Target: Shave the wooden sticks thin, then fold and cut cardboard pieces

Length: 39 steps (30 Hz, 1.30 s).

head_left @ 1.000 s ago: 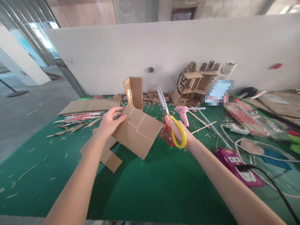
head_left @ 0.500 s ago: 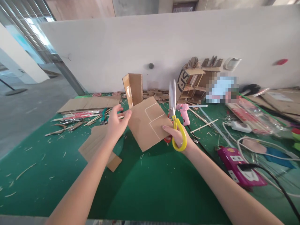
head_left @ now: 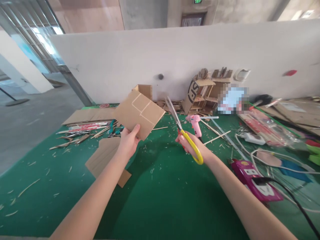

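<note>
My left hand (head_left: 130, 142) pinches the lower edge of a flat cardboard piece (head_left: 138, 111), thumb on its front face. Pale lines mark this face, forming corners and a step. To the right, my right hand (head_left: 191, 143) is closed around a pair of scissors (head_left: 186, 135) with yellow and red handles. Their blades point up and to the left, apart from the cardboard and slightly blurred. Behind the held piece, a folded cardboard form (head_left: 146, 90) stands partly hidden. Below my left hand, another cardboard sheet (head_left: 102, 155) lies on the green table (head_left: 160, 200).
A pink glue gun (head_left: 196, 125) lies beyond my right hand, near a small cardboard shelf (head_left: 200, 95). At right are a magenta power strip (head_left: 255, 180) and tangled cables. Pliers (head_left: 116, 128), sticks and cardboard strips lie at left. A white panel (head_left: 112, 63) bounds the table's back.
The cardboard piece has passed from my right hand to my left and moved left. My left hand has closed on it. The scissors have tilted left in my right hand.
</note>
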### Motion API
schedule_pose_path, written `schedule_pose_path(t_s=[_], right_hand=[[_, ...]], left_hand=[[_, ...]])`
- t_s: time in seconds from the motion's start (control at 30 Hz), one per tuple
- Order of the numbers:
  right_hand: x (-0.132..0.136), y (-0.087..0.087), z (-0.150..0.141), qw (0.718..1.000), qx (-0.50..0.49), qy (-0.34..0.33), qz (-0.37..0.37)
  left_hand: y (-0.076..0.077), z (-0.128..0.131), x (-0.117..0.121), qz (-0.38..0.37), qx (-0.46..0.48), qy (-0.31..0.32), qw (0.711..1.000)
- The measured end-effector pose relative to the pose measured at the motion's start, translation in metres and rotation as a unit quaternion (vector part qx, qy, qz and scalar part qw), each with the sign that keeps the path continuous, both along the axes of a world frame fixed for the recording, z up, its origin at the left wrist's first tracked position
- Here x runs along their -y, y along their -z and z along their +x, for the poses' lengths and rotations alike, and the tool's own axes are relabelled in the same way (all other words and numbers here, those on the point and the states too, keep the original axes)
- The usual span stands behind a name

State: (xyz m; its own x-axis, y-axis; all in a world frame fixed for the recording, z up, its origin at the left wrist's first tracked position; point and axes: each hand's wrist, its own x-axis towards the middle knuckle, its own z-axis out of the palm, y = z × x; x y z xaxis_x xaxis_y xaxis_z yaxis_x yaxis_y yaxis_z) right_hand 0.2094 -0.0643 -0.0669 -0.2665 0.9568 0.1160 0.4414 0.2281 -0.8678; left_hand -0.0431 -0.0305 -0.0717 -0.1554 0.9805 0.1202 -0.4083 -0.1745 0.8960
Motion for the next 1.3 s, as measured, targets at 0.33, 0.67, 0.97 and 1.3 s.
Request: schedule_pose_path(t_s=[0.33,0.67,0.97,1.3], right_hand=[[0.011,-0.021,0.012,0.967,0.252,-0.040,0.007],[0.011,-0.025,0.016,0.965,0.252,-0.057,-0.039],[0.010,-0.025,0.017,0.965,0.252,-0.069,-0.036],[0.010,-0.025,0.015,0.961,0.267,-0.060,-0.023]], left_hand=[[0.000,-0.006,-0.005,0.008,0.130,-0.005,0.991],[-0.003,0.008,0.006,0.009,0.138,0.048,0.989],[-0.006,0.013,0.011,0.008,0.106,0.037,0.994],[-0.003,0.014,0.012,0.018,0.098,0.066,0.993]])
